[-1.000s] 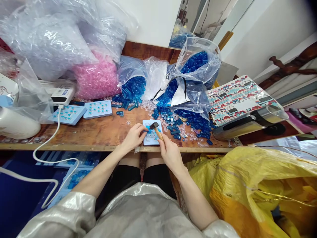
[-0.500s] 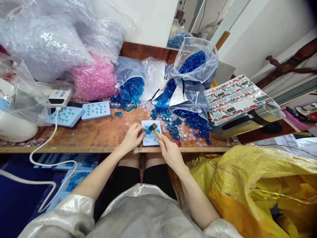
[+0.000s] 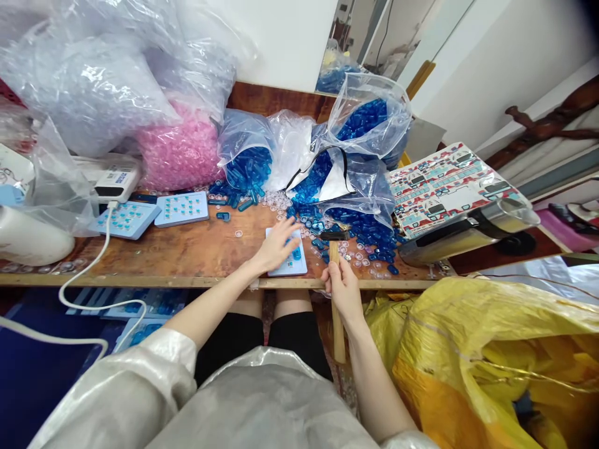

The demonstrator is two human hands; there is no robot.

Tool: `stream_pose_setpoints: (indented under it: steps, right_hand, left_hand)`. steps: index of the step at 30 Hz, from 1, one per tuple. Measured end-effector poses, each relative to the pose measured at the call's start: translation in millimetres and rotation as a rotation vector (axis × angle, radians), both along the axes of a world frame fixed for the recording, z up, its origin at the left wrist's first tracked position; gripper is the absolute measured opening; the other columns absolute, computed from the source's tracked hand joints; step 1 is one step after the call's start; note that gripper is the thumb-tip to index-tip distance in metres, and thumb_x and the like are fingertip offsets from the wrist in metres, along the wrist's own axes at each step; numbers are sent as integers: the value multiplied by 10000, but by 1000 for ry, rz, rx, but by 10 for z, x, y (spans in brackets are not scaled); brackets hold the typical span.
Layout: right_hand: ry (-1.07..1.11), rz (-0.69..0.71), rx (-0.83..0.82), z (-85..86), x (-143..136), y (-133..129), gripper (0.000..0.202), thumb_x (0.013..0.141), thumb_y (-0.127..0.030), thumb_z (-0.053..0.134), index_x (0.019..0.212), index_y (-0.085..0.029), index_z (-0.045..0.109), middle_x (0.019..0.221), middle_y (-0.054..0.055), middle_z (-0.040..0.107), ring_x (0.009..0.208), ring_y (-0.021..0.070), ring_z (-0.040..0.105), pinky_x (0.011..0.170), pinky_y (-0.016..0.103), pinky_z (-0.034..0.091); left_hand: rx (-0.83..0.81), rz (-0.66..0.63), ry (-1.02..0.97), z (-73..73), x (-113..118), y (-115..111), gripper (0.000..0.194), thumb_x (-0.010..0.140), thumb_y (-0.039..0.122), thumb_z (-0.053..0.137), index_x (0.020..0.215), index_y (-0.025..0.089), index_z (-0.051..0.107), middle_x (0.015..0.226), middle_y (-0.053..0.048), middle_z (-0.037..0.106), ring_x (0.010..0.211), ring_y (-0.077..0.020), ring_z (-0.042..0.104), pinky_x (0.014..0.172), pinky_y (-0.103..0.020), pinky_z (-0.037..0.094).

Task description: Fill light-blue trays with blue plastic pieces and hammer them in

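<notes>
My right hand (image 3: 344,288) is closed around the wooden handle of a hammer (image 3: 334,249), whose dark head is over the right part of the bench among loose blue pieces. My left hand (image 3: 276,244) is spread above a light blue tray (image 3: 289,269) at the bench's front edge, hiding much of it. Small blue and clear parts show on the tray beside my fingers. Whether the fingertips touch them I cannot tell. Blue plastic pieces (image 3: 374,234) and small clear discs (image 3: 359,255) lie scattered to the right of the tray.
Open bags of blue pieces (image 3: 253,165) stand along the back, beside a bag of pink pieces (image 3: 180,149). Two filled light blue trays (image 3: 181,209) lie at left near a white cable (image 3: 107,240). A metal cylinder (image 3: 468,234) and a yellow sack (image 3: 435,324) are at right.
The hammer has moved right, off the tray, with my right hand lower on the bench edge. My left hand has opened and shifted right over the tray.
</notes>
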State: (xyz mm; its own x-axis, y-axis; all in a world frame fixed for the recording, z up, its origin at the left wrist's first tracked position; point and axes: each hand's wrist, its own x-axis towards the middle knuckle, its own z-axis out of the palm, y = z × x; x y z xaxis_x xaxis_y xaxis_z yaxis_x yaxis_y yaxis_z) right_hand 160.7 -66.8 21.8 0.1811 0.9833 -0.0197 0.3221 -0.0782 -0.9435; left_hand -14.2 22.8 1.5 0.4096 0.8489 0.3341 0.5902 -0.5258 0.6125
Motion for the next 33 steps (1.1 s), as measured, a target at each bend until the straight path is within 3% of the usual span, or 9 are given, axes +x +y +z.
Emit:
stream_pose_setpoints:
  steps: [3, 8, 11, 14, 17, 20, 26, 33]
  right_hand:
    - [1, 20, 10, -25, 47, -55, 252, 871, -438, 385, 808, -206, 462, 613, -52, 497, 419, 68, 381, 431, 182, 345]
    - [21, 31, -6, -76, 100, -77, 269, 870, -445, 388, 766, -205, 452, 618, -52, 499, 419, 60, 380, 431, 176, 344]
    - [10, 36, -8, -114, 110, -59, 270, 866, -452, 394, 799, -202, 469, 619, -52, 501, 421, 60, 381, 434, 178, 348]
    - [4, 54, -12, -133, 117, -52, 283, 869, -454, 388, 884, -192, 495, 635, -44, 508, 425, 65, 386, 435, 185, 352]
    - [6, 61, -27, -119, 120, -60, 280, 875, -450, 376, 877, -194, 490, 636, -43, 505, 434, 70, 397, 449, 189, 360]
    - [-2, 51, -31, -83, 109, -65, 272, 877, -445, 368, 828, -198, 471, 630, -43, 501, 434, 72, 402, 461, 192, 366]
    - [-32, 42, -27, -58, 91, -59, 267, 883, -426, 366, 769, -203, 458, 611, -48, 506, 426, 64, 408, 481, 189, 371]
    - [-16, 34, -11, -91, 99, -66, 276, 879, -437, 375, 771, -201, 468, 627, -49, 521, 418, 58, 410, 467, 186, 366]
  left_hand:
    - [-4, 203, -199, 23, -240, -57, 323, 915, 319, 321, 1136, 186, 516, 1262, -93, 494, 1204, -185, 423, 1011, -383, 345]
    - [149, 312, -24, -45, -644, -72, 247, 846, 241, 445, 1064, 169, 539, 1192, -104, 506, 1173, -219, 409, 1011, -408, 322]
    - [190, 413, 148, -65, -852, 149, 307, 823, 200, 447, 1118, 144, 511, 1218, -137, 481, 1163, -259, 402, 982, -434, 327]
    - [110, 512, 349, -35, -962, 469, 303, 818, 224, 455, 1097, 129, 527, 1148, -164, 528, 1089, -310, 449, 883, -462, 371]
    - [78, 500, 535, -4, -944, 718, 229, 813, 269, 477, 969, 133, 574, 1009, -160, 580, 1000, -324, 494, 832, -460, 371]
    - [108, 497, 607, 16, -863, 805, 196, 812, 252, 466, 925, 133, 572, 965, -156, 588, 950, -313, 517, 816, -447, 363]
    - [88, 462, 586, 47, -872, 652, 239, 816, 282, 463, 979, 149, 575, 948, -144, 583, 965, -311, 501, 798, -430, 366]
    - [111, 413, 561, 112, -1003, 411, 185, 783, 323, 537, 849, 172, 622, 1010, -129, 539, 1043, -330, 433, 827, -465, 357]
